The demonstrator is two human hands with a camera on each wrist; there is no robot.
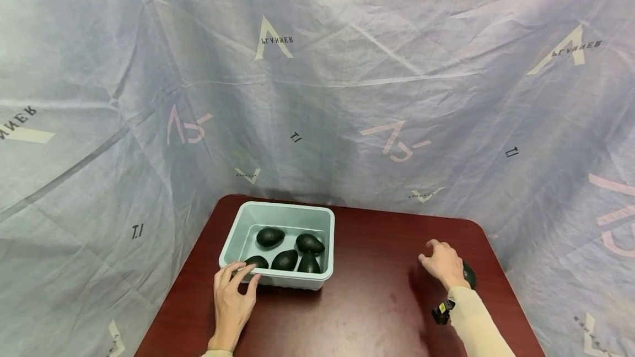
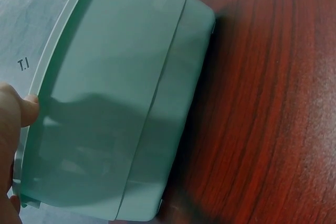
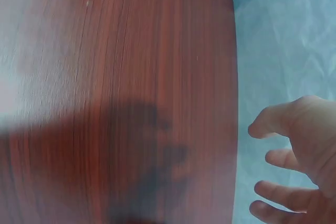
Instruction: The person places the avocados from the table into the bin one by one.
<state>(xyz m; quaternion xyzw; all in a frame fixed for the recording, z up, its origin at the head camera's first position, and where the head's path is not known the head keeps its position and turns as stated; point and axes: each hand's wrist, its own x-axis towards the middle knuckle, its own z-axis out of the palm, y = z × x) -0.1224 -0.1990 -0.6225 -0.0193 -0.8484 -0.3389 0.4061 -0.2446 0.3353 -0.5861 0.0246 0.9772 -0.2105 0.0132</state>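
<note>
A pale green plastic tub (image 1: 324, 225) stands at the left of the table with several dark avocados (image 1: 270, 237) inside. My left hand (image 1: 232, 302) holds its near rim at the left corner, fingers over the edge and thumb on the outer side. In the left wrist view the thumb (image 2: 30, 109) lies against the rim, and the tub's wall (image 2: 105, 87) fills the middle. Over the right side of the table my right hand (image 1: 443, 263) hangs with spread, loosely bent fingers and nothing in them. Another avocado (image 1: 468, 276) lies just right of that hand, partly hidden behind the wrist.
The dark red wooden table (image 1: 367, 302) has rounded far corners. Grey printed sheeting (image 1: 337, 98) hangs close behind its far edge and along both sides. A small black device (image 1: 443, 312) is strapped at my right wrist.
</note>
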